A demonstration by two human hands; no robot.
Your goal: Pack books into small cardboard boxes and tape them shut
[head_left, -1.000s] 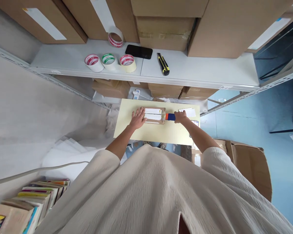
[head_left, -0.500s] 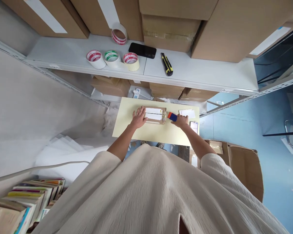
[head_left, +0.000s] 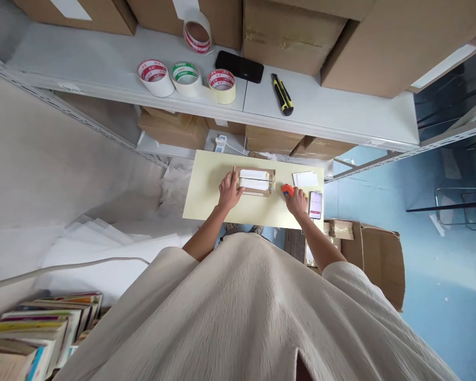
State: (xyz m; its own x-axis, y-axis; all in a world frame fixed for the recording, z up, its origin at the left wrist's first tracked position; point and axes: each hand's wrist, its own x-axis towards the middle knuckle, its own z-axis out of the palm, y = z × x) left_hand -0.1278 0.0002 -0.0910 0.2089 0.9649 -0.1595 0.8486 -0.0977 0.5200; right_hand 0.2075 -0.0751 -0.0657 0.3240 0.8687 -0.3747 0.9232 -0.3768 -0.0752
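A small cardboard box (head_left: 254, 191) with white labels on top lies on the pale yellow table (head_left: 206, 206). My left hand (head_left: 230, 193) is closed round its left end, fingers at the far side and thumb at the near corner. To the right of the box, my right hand (head_left: 298, 202) grips a small orange and blue tool (head_left: 287, 190) whose exact kind I cannot make out. The tool is apart from the box, low over or on the table. White paper slips (head_left: 305, 179) lie just beyond that hand, and a lit phone (head_left: 315, 205) lies to its right.
Above the table's far edge runs a grey shelf (head_left: 341, 114) with tape rolls (head_left: 186, 79), a black phone (head_left: 239, 66), a box cutter (head_left: 282, 94) and large cartons (head_left: 293, 42). An open carton (head_left: 381, 259) stands right; books (head_left: 43, 328) are at lower left.
My right hand has drawn the orange and blue tool back, away from the box, and turned it. My left hand has gone from lying flat on the box to gripping its left end.
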